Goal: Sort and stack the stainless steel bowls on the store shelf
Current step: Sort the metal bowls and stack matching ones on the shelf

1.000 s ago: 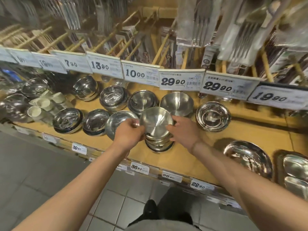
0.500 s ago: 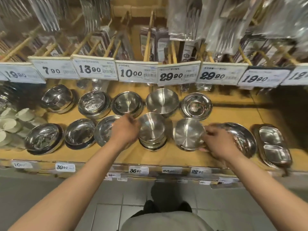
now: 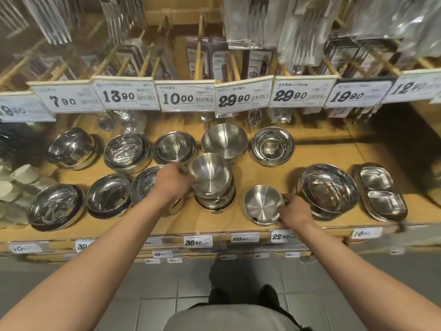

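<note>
Sorting stands roughly at its midpoint, by my judgement, read across the wooden shelf [image 3: 262, 173] from left to right. At far left, the front-row bowls [image 3: 56, 206] and [image 3: 108, 195] sit upright and apart, each seemingly already nested on others of its kind, as does the back row from the tilted bowl [image 3: 71, 148] to the shallow stack [image 3: 272, 145]; these look settled. Next, my left hand [image 3: 173, 181], fingers curled, grips the left rim of the top bowl [image 3: 210, 173], which sits tilted on the central stack [image 3: 216, 199]; that bowl is not yet seated level, so this stack remains unfinished. Just behind it stands a deep matte bowl [image 3: 224, 139], touching or nearly touching the stack; I cannot tell which. To the right, my right hand [image 3: 294, 210] pinches the right rim of a single small bowl [image 3: 262, 205], which rests on the shelf near the front edge, apart from the stack and just beside the large wide bowls [image 3: 329, 189]. Whether this one starts a new pile or needs moving elsewhere is undecided. Farthest right, the divided trays [image 3: 379, 194] lie stacked and untouched.
</note>
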Motion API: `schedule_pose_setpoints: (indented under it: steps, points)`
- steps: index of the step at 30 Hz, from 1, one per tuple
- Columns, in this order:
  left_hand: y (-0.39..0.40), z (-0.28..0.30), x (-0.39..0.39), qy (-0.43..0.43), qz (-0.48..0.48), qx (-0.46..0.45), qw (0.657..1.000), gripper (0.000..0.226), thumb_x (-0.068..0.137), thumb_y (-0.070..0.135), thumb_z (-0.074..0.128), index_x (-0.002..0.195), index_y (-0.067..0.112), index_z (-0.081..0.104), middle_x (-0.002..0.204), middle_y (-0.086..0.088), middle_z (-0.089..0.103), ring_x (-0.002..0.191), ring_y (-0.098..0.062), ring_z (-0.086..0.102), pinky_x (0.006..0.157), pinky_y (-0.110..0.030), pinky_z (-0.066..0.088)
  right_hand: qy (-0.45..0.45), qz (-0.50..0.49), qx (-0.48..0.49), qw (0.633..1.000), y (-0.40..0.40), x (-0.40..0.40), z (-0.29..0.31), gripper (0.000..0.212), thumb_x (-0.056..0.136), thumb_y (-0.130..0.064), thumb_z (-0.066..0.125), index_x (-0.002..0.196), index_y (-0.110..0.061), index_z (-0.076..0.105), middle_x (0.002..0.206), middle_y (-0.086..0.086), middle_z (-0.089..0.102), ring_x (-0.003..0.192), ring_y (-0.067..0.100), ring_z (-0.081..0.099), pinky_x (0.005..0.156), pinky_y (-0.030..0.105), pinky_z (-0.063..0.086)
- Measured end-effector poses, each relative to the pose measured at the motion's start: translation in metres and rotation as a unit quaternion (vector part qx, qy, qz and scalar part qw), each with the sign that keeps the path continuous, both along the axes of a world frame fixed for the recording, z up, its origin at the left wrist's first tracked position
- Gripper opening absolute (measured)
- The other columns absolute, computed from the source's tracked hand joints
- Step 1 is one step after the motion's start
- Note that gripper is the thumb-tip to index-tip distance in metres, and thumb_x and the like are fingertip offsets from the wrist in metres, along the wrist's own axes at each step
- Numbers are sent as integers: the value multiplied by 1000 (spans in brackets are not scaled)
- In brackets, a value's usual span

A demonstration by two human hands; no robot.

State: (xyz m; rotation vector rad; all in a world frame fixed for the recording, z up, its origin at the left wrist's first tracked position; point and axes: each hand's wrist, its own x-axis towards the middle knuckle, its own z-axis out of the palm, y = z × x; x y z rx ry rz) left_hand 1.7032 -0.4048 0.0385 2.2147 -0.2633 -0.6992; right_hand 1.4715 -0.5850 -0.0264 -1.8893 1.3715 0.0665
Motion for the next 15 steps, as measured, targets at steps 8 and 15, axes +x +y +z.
schedule_pose_setpoints:
  steps: [8, 15]
  points:
    - [-3, 35, -14, 59, -9, -90, 994, 10, 91, 0, 63, 98, 5, 65, 89, -15, 73, 65, -27, 76, 67, -36, 64, -41, -13, -16, 999, 1, 10, 6, 43, 102, -26, 55, 140, -4, 53, 133, 17, 64, 119, 32, 60, 86, 27, 38]
    - [-29, 41, -49, 81, -69, -90, 990, 7, 92, 6, 65, 95, 12, 64, 88, -17, 74, 66, -29, 77, 67, -42, 65, -308, -39, 174, 935, 3, 21, 86, 38, 100, -53, 48, 121, -26, 64, 106, 3, 72, 87, 17, 74, 65, 32, 61]
